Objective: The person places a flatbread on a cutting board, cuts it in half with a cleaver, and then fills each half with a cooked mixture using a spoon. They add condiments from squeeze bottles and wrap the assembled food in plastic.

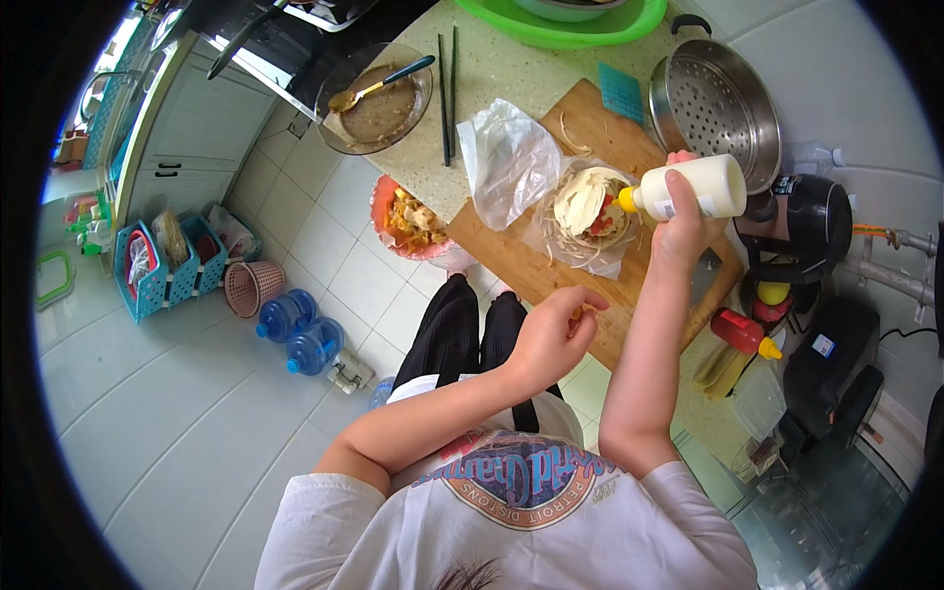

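My right hand [682,218] is wrapped around a cream-white squeeze bottle [723,185], tipped on its side with its yellow nozzle pointing left. The nozzle is over a round of food [587,202] topped with pale cream-coloured slices or sauce and some red bits. That food rests on a thin sheet of paper [602,264] on a wooden cutting board [511,254]. My left hand [560,334] hovers off the board's near edge, fingers curled in. A small orange-yellow thing shows between them, too little of it to name.
A crumpled white plastic bag [506,157] lies left of the food. Beyond are black chopsticks [445,108], a glass bowl [388,113] with a spoon, and a green basin [570,37]. A steamer pot [710,103] stands far right; a red squeeze bottle [739,332] lies nearer.
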Available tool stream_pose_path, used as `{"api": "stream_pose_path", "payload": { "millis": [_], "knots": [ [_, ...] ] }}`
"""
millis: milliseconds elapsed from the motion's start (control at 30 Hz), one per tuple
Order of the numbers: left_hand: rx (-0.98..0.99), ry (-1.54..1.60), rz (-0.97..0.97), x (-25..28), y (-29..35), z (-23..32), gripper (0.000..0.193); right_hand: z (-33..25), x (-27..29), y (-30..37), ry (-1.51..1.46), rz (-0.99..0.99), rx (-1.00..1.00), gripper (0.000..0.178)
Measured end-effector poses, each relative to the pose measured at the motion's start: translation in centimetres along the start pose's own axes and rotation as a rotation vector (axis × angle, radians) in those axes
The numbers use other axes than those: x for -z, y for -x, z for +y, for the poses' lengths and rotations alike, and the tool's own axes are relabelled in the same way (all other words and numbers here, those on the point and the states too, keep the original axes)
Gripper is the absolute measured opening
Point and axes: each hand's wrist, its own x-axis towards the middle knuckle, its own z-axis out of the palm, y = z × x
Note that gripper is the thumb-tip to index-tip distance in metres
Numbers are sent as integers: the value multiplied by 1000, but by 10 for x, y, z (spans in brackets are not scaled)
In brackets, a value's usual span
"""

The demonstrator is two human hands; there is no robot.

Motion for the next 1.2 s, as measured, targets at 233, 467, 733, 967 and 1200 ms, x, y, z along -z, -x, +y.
{"api": "stream_pose_path", "payload": {
  "millis": [233, 467, 733, 967, 1200],
  "knots": [
    [-382, -219, 120, 24, -38, 38, 24, -8, 3, 1, -45, -53, 17, 48],
    [-610, -462, -333, 47, -156, 93, 58, -16, 13, -1, -10, -330, 78, 55],
    [-558, -548, -462, 44, -175, 96, 47, -5, 20, 1, -76, -311, -5, 56],
    [-554, -466, -490, 44, -188, 85, 40, -1, 14, 3, -36, -270, 13, 51],
    [-605, -329, -492, 38, -200, 74, 33, -2, 14, -4, 30, -252, 43, 50]
  ]
}}
